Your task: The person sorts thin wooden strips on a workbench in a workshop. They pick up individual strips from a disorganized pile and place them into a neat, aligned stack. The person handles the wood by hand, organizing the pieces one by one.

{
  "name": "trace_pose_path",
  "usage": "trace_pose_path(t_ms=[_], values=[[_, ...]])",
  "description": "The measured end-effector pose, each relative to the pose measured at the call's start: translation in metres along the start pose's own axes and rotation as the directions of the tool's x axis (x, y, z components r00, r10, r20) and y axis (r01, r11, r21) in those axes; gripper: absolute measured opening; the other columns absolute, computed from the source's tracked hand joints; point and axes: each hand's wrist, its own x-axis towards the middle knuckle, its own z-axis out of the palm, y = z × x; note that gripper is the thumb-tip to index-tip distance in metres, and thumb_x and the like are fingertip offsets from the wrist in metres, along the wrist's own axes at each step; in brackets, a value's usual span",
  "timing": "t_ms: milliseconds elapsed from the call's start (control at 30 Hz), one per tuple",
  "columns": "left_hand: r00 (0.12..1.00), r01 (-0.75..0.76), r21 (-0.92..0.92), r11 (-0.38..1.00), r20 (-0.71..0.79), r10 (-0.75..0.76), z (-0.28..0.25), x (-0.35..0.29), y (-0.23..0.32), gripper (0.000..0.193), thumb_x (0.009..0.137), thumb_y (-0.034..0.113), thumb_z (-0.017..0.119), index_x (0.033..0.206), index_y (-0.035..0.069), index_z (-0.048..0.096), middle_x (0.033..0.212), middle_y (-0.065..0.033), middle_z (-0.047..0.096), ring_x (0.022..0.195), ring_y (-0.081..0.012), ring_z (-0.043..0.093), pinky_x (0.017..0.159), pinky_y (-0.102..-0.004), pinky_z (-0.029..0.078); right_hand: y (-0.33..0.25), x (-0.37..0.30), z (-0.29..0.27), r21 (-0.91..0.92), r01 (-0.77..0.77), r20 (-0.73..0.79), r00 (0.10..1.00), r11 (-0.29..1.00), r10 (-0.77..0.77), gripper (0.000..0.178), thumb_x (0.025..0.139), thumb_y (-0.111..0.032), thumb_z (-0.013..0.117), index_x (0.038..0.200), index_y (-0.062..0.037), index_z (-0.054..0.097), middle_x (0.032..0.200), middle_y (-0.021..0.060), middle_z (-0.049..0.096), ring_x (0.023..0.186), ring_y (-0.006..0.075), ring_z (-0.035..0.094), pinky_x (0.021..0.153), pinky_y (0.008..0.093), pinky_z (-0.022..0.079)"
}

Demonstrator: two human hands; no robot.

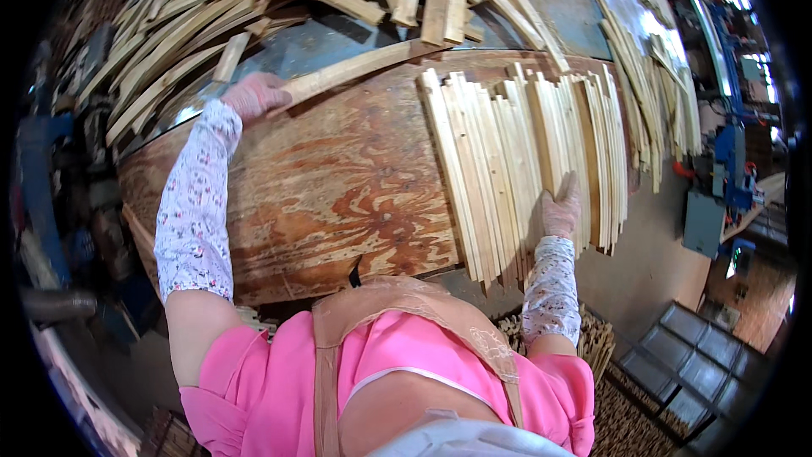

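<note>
Blue and grey machinery [729,140] stands at the far right, and a dark metal grid [683,360] lies at the lower right. Before the person, a worn plywood table [347,182] spans the middle. Beyond its far edge, a loose pile [199,30] of wooden strips lies crisscrossed on a bluish surface. On the table's right part, pale strips lie side by side in a row [486,173], their ends uneven. Past the row, further strips form a stack [639,89] at the right. One single strip [351,74] slants over the table's far side, its near end in the left hand [256,96], its other end by the pile. That hand's fingers are closed round the wood. The right hand [562,210] rests on the near part of the row, thumb slightly apart; whether it grips a strip, I cannot tell.
</note>
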Motion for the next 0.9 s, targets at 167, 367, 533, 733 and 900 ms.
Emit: trace_pose_path(t_ms=[167, 367, 533, 733, 900], values=[[0.972, 0.234, -0.684, 0.691, 0.144, -0.187, 0.11, -0.097, -0.065, 0.045, 0.098, 0.03, 0.071, 0.13, -0.003, 0.07, 0.11, -0.0117, 0.076, 0.095, -0.0214, 0.07, 0.087, -0.0352, 0.057, -0.118, -0.035, 0.04, -0.696, 0.068, -0.071, 0.984, 0.715, -0.162, 0.066, 0.099, -0.012, 0.071, 0.16, -0.0059, 0.048, 0.159, 0.0261, 0.053, 0.149, 0.0324, 0.05, 0.122, 0.0373, 0.044], [0.946, 0.273, -0.952, 0.139, 0.292, 0.14, 0.243, -0.121, -0.022, 0.032, 0.098, 0.024, 0.077, 0.122, 0.004, 0.069, 0.109, -0.0059, 0.074, 0.099, -0.019, 0.07, 0.09, -0.0395, 0.059, -0.229, -0.119, 0.19, 0.089, -0.01, 0.608, 0.793, 0.996, -0.046, 0.075, 0.103, -0.037, 0.065, 0.162, 0.0031, 0.04, 0.158, 0.0238, 0.056, 0.143, 0.0353, 0.057, 0.121, 0.0401, 0.042], [0.877, 0.4, -0.873, 0.278, 0.453, 0.162, 0.26, -0.116, 0.003, 0.03, 0.105, 0.022, 0.066, 0.13, 0.006, 0.069, 0.114, -0.0077, 0.075, 0.104, -0.0227, 0.072, 0.09, -0.0378, 0.06, -0.207, -0.127, 0.25, 0.262, -0.236, 0.627, 0.779, 0.936, 0.021, 0.072, 0.098, -0.021, 0.071, 0.159, 0.0055, 0.044, 0.158, 0.0256, 0.054, 0.145, 0.0319, 0.055, 0.12, 0.038, 0.044], [0.369, -0.037, -0.088, 0.995, -0.927, -0.068, 0.141, -0.021, -0.095, 0.061, 0.095, 0.045, 0.069, 0.143, 0.007, 0.062, 0.146, -0.0251, 0.061, 0.138, -0.0427, 0.055, 0.115, -0.05, 0.044, -0.162, -0.16, 0.166, -0.071, 0.38, 0.215, 0.909, 0.922, -0.358, 0.041, 0.093, -0.017, 0.074, 0.133, -0.0111, 0.071, 0.115, 0.0224, 0.076, 0.102, 0.0409, 0.073, 0.088, 0.0473, 0.058], [0.572, 0.471, -0.014, 0.882, -0.756, -0.317, -0.004, -0.008, -0.049, 0.067, 0.098, 0.046, 0.067, 0.151, 0.007, 0.054, 0.151, -0.0244, 0.059, 0.14, -0.0397, 0.057, 0.115, -0.0519, 0.046, -0.114, -0.169, 0.136, -0.547, 0.472, 0.124, 0.863, 0.692, -0.49, 0.039, 0.082, -0.018, 0.082, 0.12, -0.0171, 0.073, 0.103, 0.0149, 0.073, 0.094, 0.0363, 0.069, 0.088, 0.0508, 0.056]])
